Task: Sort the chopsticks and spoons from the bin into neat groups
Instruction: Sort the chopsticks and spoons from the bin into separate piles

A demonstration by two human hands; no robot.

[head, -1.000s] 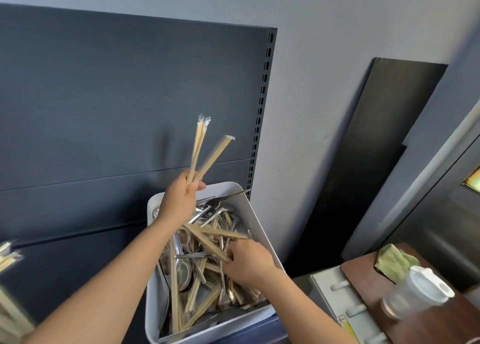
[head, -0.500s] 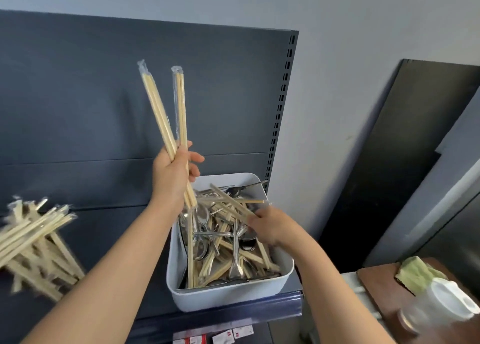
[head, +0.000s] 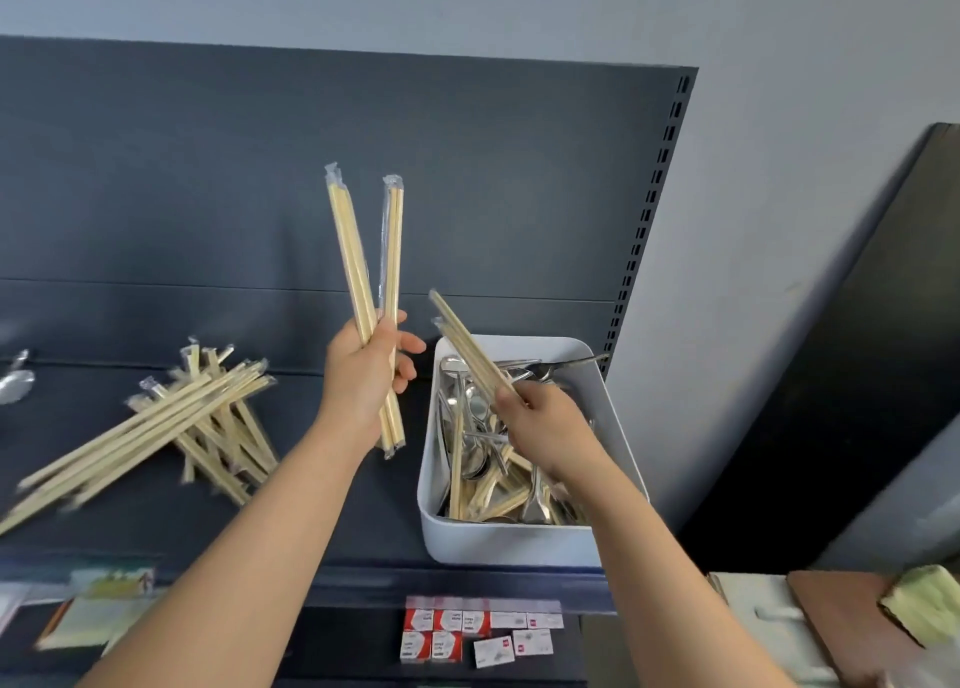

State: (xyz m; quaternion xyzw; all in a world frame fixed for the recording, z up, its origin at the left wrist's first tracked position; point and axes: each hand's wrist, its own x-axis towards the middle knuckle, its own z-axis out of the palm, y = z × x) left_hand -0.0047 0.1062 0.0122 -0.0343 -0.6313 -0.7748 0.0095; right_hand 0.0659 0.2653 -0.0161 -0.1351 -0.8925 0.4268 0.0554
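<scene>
Starting with the head view, two wrapped chopstick pairs (head: 358, 272) are gripped upright in the left hand (head: 363, 375). A further pair (head: 467, 349), down in the bin (head: 519, 542) half a second ago, is now held above it by the fingers of the right hand (head: 540, 427), so another transfer is judged under way. The sorted pile (head: 197, 417) lies on the shelf (head: 311, 505); spoons (head: 467, 407) remain binned. A shiny item (head: 15, 383) at the left edge is cut off.

shelf (head: 337, 521): bin (head: 498, 539) at right end, chopstick pile (head: 171, 427) left of it, lone spoon (head: 15, 383) far left | in bin: spoons (head: 470, 407) mixed with loose chopsticks (head: 457, 469) | left hand (head: 363, 375) between pile and bin, gripping two chopstick packs (head: 350, 251) upright | right hand (head: 543, 427) over bin, gripping chopstick bundle (head: 465, 342) tilted left | small boxes (head: 447, 635) below shelf front | board (head: 857, 349) leaning on wall, right of shelf
</scene>
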